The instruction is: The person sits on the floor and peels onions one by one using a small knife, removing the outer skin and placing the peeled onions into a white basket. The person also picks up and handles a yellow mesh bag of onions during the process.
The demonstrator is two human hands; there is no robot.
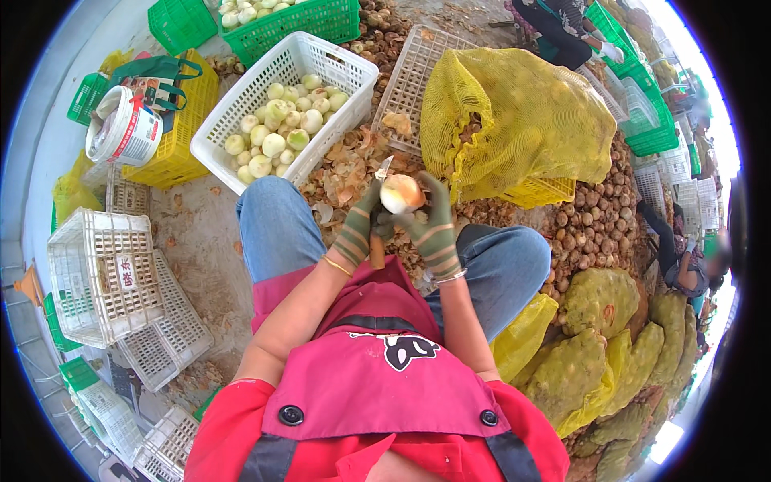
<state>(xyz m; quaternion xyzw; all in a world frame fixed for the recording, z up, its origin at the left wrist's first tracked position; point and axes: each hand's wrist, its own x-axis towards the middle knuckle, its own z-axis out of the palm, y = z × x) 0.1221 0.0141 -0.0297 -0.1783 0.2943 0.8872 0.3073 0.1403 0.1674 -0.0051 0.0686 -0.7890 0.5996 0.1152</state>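
Note:
My left hand [361, 221] in a striped green glove grips a small knife [384, 167], its blade tip up and its wooden handle showing below. Against it, my gloved right hand [430, 225] holds a partly peeled onion [401, 194], white with orange-brown skin on one side. Both hands are close together above my lap. Loose onion skins [353, 173] lie on the ground beyond them. A white crate [209, 154] of peeled onions stands at the upper left of my hands, and a yellow mesh sack [522, 112] rests to the upper right.
Unpeeled onions [594, 221] heap at the right beside full yellow sacks [598, 305]. Stacked white crates [100, 273], a bucket [120, 128] and green crates [289, 32] surround me. Two other people [550, 28], [687, 273] are at the right.

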